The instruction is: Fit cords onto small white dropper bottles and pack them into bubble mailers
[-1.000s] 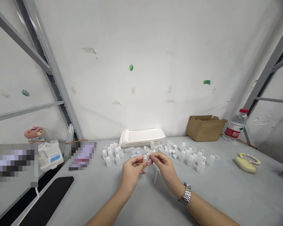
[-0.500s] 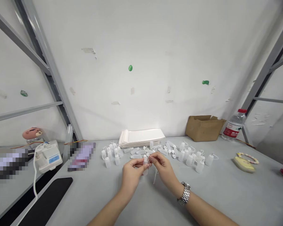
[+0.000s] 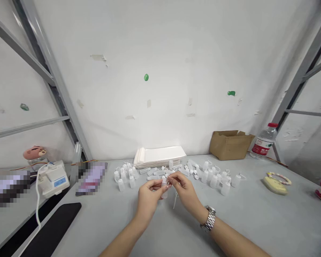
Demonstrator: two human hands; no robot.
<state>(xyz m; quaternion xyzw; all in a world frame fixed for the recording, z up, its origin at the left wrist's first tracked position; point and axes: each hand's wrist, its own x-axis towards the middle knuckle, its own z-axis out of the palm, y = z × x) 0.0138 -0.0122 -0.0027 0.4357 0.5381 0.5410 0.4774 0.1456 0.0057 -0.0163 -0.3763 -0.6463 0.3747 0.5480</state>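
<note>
A small translucent squeeze bottle (image 3: 164,194) is held upright between the fingers and thumb of my left hand (image 3: 149,196). My right hand (image 3: 184,187) is closed in a pinch at the bottle's top, on a small white cap (image 3: 166,176) partly covered by the fingertips. Below the right fingers hangs a thin white strap (image 3: 175,200); where it joins is hidden. Just beyond my hands lie loose bottles and caps (image 3: 160,172). Similar bottles stand at the left (image 3: 121,185) and at the right (image 3: 225,188), several with looped straps.
White flat trays (image 3: 160,155) are stacked by the wall. A cardboard box (image 3: 228,148) and a water bottle (image 3: 263,142) stand back right. A yellow case with a beaded loop (image 3: 275,185) lies right. At left are a phone (image 3: 92,178), a black mat (image 3: 55,228) and a power strip (image 3: 53,178).
My hands stay together at the bottle with almost the same grip; the fingers have shifted only slightly at its top. The whole view has moved a little.
</note>
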